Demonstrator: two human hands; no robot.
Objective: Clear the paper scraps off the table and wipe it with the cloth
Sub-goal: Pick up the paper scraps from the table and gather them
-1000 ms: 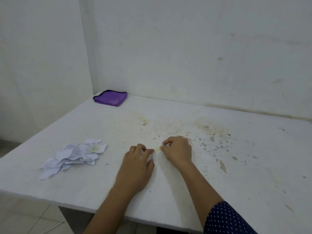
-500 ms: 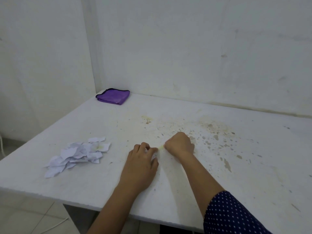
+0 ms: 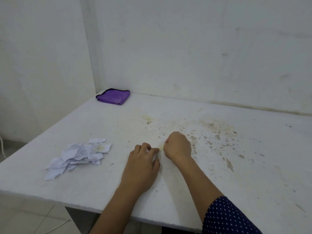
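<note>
Where the white slab table (image 3: 84, 179) meets the corner of the two pale walls, a folded purple cloth with a dark stitched edge (image 3: 113, 96) lies flat at the far left, its longer side running roughly along the back wall and its near corner aimed toward the table's middle. Nearer the front left edge sits a loose heap of torn white paper scraps (image 3: 79, 156), some stained yellow; the heap stretches on a diagonal, from a low point near the front edge up and rightward toward the table's centre. Well apart from both, near the middle of the table, the person's two hands almost meet. The left hand (image 3: 141, 164) lies palm down on the surface with its fingers curled in at the tips, and the right hand (image 3: 177, 146) is balled into a fist with the knuckles up. Between them a small yellowish scrap (image 3: 161, 146) shows, pinched at the right hand's thumb side; whether the left fingers also grip it I cannot tell. Brown and yellow stains (image 3: 216, 137) speckle the tabletop to the right of the hands. The right forearm ends in a navy sleeve with white dots (image 3: 226, 217) at the bottom edge.
</note>
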